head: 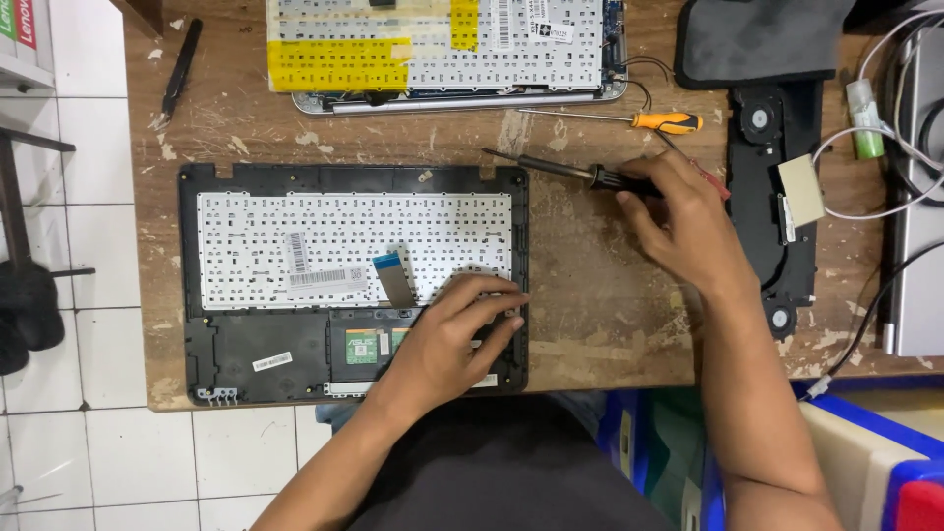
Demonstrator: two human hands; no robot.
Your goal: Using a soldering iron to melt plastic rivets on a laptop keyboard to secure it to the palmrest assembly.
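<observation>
A black laptop palmrest shell (pixel 236 182) lies upside down on the worn wooden table (pixel 590 295), with the white back of its keyboard (pixel 324 231) showing and a blue-tipped flat ribbon cable (pixel 395 277) standing up from it. My left hand (pixel 457 329) rests flat on the shell's lower right corner, fingers spread and pressing down. My right hand (pixel 683 221) is closed around the black handle of a soldering iron (pixel 556 167), whose tip points left just above the shell's top right corner.
A second keyboard assembly with yellow tape (pixel 442 49) lies at the far edge. An orange-handled screwdriver (pixel 629 120), black tweezers (pixel 182 64), a long black speaker bar (pixel 772 197), a green bottle (pixel 865 123) and white cables (pixel 885 211) lie around. White floor tiles are at left.
</observation>
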